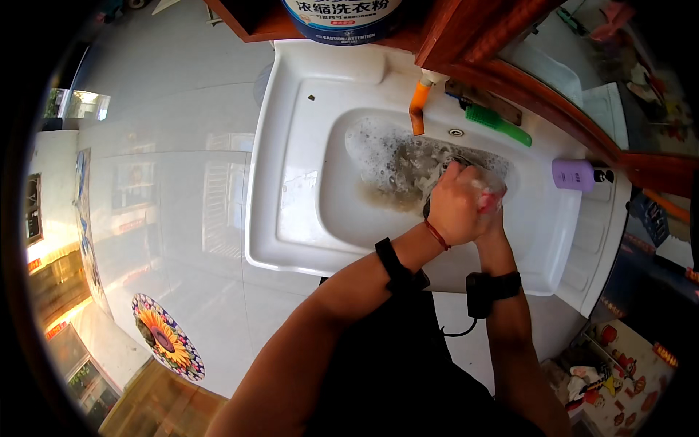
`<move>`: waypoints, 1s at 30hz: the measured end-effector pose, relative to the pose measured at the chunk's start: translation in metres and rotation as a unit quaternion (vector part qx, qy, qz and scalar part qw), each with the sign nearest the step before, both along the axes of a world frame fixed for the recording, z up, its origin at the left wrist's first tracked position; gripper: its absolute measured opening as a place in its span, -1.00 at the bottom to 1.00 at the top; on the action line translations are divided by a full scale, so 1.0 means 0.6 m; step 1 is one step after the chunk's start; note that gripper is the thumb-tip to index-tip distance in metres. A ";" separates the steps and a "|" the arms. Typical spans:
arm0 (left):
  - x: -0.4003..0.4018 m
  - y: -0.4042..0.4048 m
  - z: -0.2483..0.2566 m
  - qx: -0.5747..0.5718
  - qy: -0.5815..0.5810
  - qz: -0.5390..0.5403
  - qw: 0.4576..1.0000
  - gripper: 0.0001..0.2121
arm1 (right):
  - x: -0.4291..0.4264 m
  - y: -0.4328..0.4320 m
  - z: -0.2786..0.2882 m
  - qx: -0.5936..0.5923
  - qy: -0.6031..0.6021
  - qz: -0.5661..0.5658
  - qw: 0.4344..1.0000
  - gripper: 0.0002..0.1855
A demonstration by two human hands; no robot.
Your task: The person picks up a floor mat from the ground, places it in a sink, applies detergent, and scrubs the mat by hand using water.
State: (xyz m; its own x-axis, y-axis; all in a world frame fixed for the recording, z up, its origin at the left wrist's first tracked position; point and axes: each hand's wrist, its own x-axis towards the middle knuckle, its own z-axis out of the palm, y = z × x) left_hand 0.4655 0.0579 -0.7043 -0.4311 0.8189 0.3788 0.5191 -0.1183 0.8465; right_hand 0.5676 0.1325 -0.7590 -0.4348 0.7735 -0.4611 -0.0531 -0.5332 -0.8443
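Note:
My left hand (453, 205) is closed in a fist on a wet, dark greyish cloth (437, 177) over the basin of a white ceramic washbasin (297, 216). A red cord circles that wrist. Pressed close against it is my right hand (491, 225), largely covered by the left hand and by suds. A red-pink patch (489, 202) shows through the foam between them; what it is cannot be made out. Part of the cloth hangs into murky, foamy water (382, 158), where its lower end is hard to see. Both forearms wear black straps.
An orange spout (419, 104) reaches over the basin's back edge. Beside it lie a green-handled brush (499, 124) and, to the right, a purple pump bottle (572, 175). A laundry powder tub (344, 22) stands on the wooden shelf above. A mirror (579, 71) faces me.

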 end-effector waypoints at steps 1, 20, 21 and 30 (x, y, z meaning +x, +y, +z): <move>-0.006 0.001 0.010 0.009 -0.006 0.019 1.000 -0.77 | -0.003 -0.004 0.003 0.014 -0.025 -0.010 1.000 -0.58; 0.010 -0.055 -0.026 -0.065 -0.095 -0.087 0.989 -0.60 | 0.009 -0.015 0.086 -0.192 0.065 0.030 0.979 -0.37; 0.017 -0.055 -0.019 -0.060 -0.048 -0.062 0.995 -0.59 | 0.002 -0.018 0.087 -0.202 0.077 0.022 0.976 -0.43; -0.001 -0.032 0.010 -0.071 -0.111 0.040 0.990 -0.75 | -0.022 -0.060 0.051 -0.117 0.118 -0.110 0.980 -0.67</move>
